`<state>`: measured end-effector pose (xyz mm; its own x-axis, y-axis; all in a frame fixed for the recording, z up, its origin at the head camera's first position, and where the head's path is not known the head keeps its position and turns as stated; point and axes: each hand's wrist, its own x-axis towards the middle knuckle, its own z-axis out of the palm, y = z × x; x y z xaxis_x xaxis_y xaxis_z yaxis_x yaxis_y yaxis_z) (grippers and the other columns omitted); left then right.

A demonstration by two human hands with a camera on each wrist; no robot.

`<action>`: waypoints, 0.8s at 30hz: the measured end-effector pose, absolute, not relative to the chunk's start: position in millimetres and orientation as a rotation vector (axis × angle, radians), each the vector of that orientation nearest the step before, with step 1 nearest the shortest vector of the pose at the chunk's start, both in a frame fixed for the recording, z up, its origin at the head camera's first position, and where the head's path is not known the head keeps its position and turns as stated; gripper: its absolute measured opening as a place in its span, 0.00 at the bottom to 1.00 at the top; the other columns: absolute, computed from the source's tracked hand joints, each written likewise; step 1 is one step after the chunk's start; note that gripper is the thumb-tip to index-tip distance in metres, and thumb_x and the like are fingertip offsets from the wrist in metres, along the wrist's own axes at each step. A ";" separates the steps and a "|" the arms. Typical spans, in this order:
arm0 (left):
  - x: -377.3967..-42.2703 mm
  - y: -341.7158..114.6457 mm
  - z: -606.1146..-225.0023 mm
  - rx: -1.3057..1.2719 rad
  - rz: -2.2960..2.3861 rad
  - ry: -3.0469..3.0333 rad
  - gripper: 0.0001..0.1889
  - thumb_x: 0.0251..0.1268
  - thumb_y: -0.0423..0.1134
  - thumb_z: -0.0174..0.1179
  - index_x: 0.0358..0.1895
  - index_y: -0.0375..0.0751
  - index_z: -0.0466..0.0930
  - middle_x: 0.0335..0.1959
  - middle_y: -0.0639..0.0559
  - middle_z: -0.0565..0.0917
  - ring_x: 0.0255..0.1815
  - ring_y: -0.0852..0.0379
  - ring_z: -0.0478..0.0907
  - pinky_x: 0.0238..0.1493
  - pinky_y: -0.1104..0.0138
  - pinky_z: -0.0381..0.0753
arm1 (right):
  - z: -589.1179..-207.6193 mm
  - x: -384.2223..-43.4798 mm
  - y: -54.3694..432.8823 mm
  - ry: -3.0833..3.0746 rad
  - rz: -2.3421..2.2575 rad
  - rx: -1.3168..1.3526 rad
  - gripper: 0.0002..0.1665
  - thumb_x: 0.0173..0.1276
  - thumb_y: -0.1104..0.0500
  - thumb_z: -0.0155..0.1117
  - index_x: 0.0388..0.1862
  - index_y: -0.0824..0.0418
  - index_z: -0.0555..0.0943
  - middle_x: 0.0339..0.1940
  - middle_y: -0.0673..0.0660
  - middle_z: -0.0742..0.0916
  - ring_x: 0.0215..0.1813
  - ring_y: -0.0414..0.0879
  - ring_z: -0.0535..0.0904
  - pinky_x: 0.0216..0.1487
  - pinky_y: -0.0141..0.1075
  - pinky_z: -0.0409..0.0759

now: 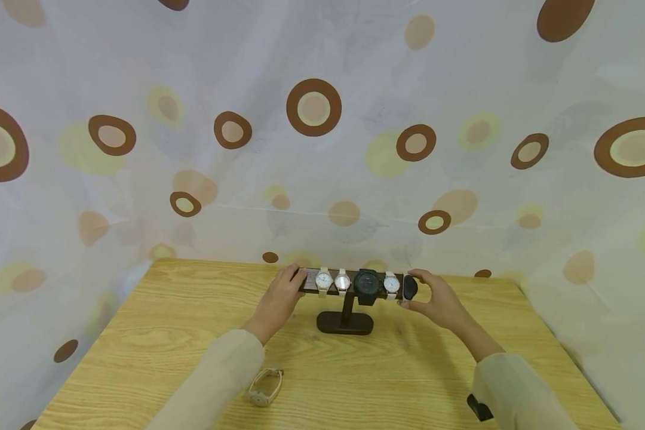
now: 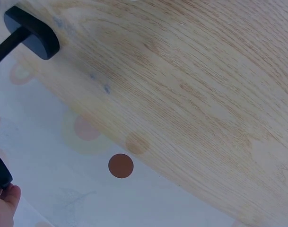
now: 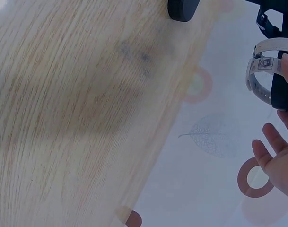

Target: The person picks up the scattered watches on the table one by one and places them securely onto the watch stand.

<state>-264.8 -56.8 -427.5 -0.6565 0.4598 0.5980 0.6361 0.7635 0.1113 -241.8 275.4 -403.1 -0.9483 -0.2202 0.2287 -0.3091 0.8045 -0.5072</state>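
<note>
A dark watch stand [image 1: 346, 323] stands on the table, its raised bar carrying several watches. My left hand [image 1: 279, 298] grips the bar's left end; in the left wrist view its fingertips hold the black end of the bar [image 2: 1, 171]. From left to right sit two pale-strapped watches, a bulky black watch [image 1: 366, 283], a white watch [image 1: 391, 284] and, at the right end, a white-strapped watch with a black oval face [image 1: 410, 287]. My right hand [image 1: 438, 301] pinches that last watch between thumb and forefinger. The right wrist view shows its looped strap [image 3: 251, 78] around the bar.
A pale-strapped watch [image 1: 265, 388] lies on the wooden table [image 1: 355, 382] near my left sleeve. By my right sleeve is a small black object [image 1: 479, 408], partly covered. A patterned curtain [image 1: 322, 179] hangs close behind the table's back edge.
</note>
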 end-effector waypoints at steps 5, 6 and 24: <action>-264.2 -56.3 -427.2 -0.819 -0.425 -2.396 0.22 0.53 0.31 0.65 0.53 0.32 0.74 0.54 0.37 0.74 0.54 0.43 0.74 0.53 0.62 0.79 | -402.2 -242.4 277.0 -2.843 0.834 0.440 0.40 0.56 0.55 0.70 0.64 0.67 0.66 0.62 0.71 0.73 0.63 0.69 0.66 0.59 0.63 0.67; -263.9 -56.2 -426.8 -0.819 -0.429 -2.396 0.22 0.53 0.31 0.65 0.53 0.32 0.74 0.54 0.37 0.74 0.54 0.43 0.74 0.53 0.61 0.79 | -402.5 -242.8 277.5 -2.843 0.831 0.444 0.40 0.56 0.55 0.70 0.64 0.67 0.66 0.63 0.71 0.72 0.63 0.68 0.66 0.59 0.63 0.67; -263.1 -57.8 -426.0 -0.794 -0.539 -2.470 0.23 0.54 0.31 0.64 0.55 0.32 0.73 0.55 0.37 0.74 0.56 0.42 0.73 0.54 0.59 0.78 | -400.5 -237.8 274.6 -2.847 0.845 0.432 0.40 0.58 0.57 0.68 0.66 0.70 0.64 0.64 0.72 0.71 0.64 0.69 0.64 0.61 0.64 0.65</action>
<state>-263.1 -57.8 -426.0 -0.7126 0.4293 0.5549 0.6215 0.7532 0.2154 -237.8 274.6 -400.5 -0.9490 -0.2321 0.2135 -0.3110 0.8009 -0.5117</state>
